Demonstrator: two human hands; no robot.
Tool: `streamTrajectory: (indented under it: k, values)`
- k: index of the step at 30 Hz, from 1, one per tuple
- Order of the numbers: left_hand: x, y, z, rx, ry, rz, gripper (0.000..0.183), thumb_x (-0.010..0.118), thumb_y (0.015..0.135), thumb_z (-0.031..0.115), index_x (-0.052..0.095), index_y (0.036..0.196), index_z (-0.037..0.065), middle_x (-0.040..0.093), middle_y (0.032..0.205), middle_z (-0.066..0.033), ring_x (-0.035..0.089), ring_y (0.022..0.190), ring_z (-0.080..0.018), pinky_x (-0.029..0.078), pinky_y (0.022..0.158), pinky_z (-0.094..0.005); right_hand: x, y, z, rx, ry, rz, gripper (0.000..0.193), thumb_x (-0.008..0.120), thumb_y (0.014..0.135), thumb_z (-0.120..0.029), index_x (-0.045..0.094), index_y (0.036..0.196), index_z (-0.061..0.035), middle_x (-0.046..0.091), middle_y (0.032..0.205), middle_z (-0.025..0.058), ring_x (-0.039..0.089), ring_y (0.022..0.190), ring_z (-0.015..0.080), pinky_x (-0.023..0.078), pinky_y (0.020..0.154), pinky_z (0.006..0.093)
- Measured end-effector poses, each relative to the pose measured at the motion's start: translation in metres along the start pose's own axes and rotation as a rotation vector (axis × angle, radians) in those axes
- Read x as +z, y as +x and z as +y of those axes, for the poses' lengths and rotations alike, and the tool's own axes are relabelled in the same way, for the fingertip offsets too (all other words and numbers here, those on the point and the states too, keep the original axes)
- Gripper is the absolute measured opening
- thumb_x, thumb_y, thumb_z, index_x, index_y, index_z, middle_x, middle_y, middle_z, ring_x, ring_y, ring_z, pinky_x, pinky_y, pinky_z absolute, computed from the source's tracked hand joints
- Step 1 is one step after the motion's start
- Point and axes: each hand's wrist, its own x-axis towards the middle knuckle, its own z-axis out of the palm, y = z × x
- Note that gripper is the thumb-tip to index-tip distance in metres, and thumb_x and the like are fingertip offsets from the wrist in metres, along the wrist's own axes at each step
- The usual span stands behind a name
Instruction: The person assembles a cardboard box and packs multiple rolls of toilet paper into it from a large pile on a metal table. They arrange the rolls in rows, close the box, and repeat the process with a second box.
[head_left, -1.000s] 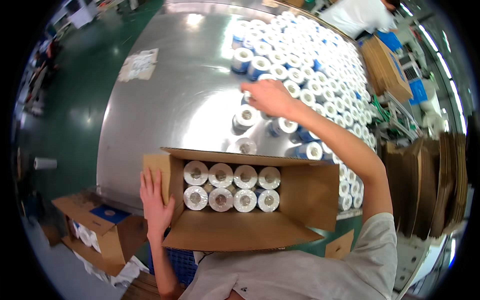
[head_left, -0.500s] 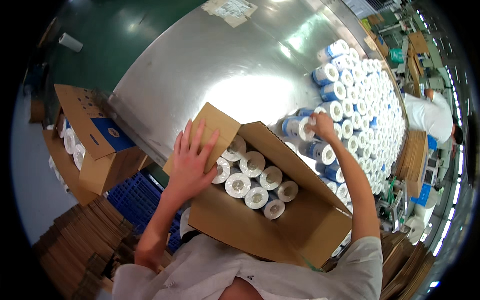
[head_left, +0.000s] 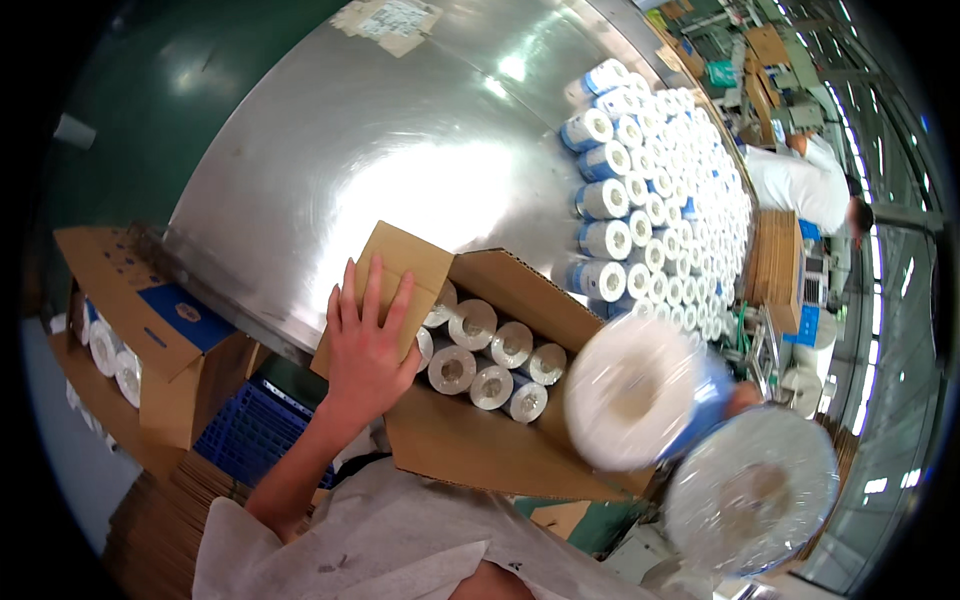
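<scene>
My left hand (head_left: 372, 345) lies with its fingers spread on a folded-out flap (head_left: 418, 262) of an open cardboard box (head_left: 470, 440). Inside that box several white paper rolls (head_left: 472, 324) stand on end in rows, packed toward the left part. Close to the camera, on the right, loom two plastic-wrapped paper rolls, one nearer the box (head_left: 630, 392) and one lower (head_left: 752, 490). My right hand (head_left: 742, 398) is mostly hidden behind them; a blurred bit shows between the two rolls, which it grips.
A metal table (head_left: 290, 160) carries a large cluster of wrapped rolls (head_left: 640, 170) on its right side. Another open carton (head_left: 190, 350) with rolls stands at the left, above a blue plastic crate (head_left: 250, 425). Beyond the table a person in white (head_left: 800, 185) works near stacked cardboard (head_left: 772, 260).
My right hand has come away from the table's rolls with two rolls, now raised close to the camera. The view has shifted; my left hand stays on the flap.
</scene>
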Motion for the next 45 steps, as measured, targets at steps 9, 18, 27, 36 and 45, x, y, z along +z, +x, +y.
streamTrajectory:
  k: [9, 18, 27, 36, 45]
  values:
    - [0.002, -0.007, -0.008, -0.017, -0.056, -0.018, 0.079, 0.069, 0.084, 0.02, 0.039, 0.157, 0.011, 0.024, 0.166, -0.0225, 0.021, 0.151, -0.0476, 0.021, 0.119, -0.0575, 0.147, 0.052, 0.037, -0.144, -0.831, -0.237, 0.043, 0.082, 0.072, -0.02, 0.071, 0.113, -0.0096, 0.058, 0.104, 0.0134, 0.061, 0.1, 0.0326, 0.053, 0.088, 0.0407]
    - [0.01, 0.001, -0.006, 0.026, 0.084, -0.081, 0.069, 0.062, 0.097, 0.036, 0.039, 0.157, 0.009, 0.028, 0.164, -0.0232, 0.024, 0.149, -0.0493, 0.022, 0.12, -0.0583, 0.264, 0.132, 0.149, -0.477, -0.988, -0.368, 0.038, 0.071, 0.075, -0.02, 0.074, 0.109, -0.0027, 0.06, 0.101, 0.0221, 0.055, 0.107, 0.0389, 0.048, 0.091, 0.0461]
    - [0.006, -0.001, 0.008, -0.036, -0.024, -0.049, 0.061, 0.054, 0.101, 0.025, 0.038, 0.159, 0.012, 0.026, 0.169, -0.0139, 0.019, 0.155, -0.0402, 0.019, 0.124, -0.0514, 0.07, 0.076, -0.032, -0.369, -0.425, -0.671, 0.046, 0.074, 0.091, -0.027, 0.063, 0.133, -0.0115, 0.071, 0.116, 0.0111, 0.071, 0.098, 0.0237, 0.056, 0.087, 0.0392]
    - [0.006, 0.01, 0.031, -0.034, -0.029, -0.087, 0.057, 0.046, 0.105, 0.024, 0.037, 0.159, 0.009, 0.027, 0.169, -0.0118, 0.019, 0.157, -0.034, 0.017, 0.125, -0.0463, -0.172, 0.156, 0.308, 0.082, -0.868, 0.371, 0.044, 0.074, 0.085, -0.037, 0.066, 0.125, -0.0183, 0.07, 0.112, 0.0194, 0.067, 0.108, 0.034, 0.055, 0.09, 0.0458]
    - [0.006, 0.004, 0.037, -0.083, -0.029, -0.086, 0.058, 0.047, 0.104, 0.024, 0.036, 0.159, 0.01, 0.026, 0.169, -0.0128, 0.019, 0.157, -0.0332, 0.017, 0.126, -0.0456, -0.134, 0.206, 0.382, 0.321, -0.982, 0.521, 0.059, 0.078, 0.072, -0.054, 0.07, 0.118, -0.0184, 0.062, 0.117, 0.025, 0.057, 0.113, 0.041, 0.048, 0.096, 0.0477]
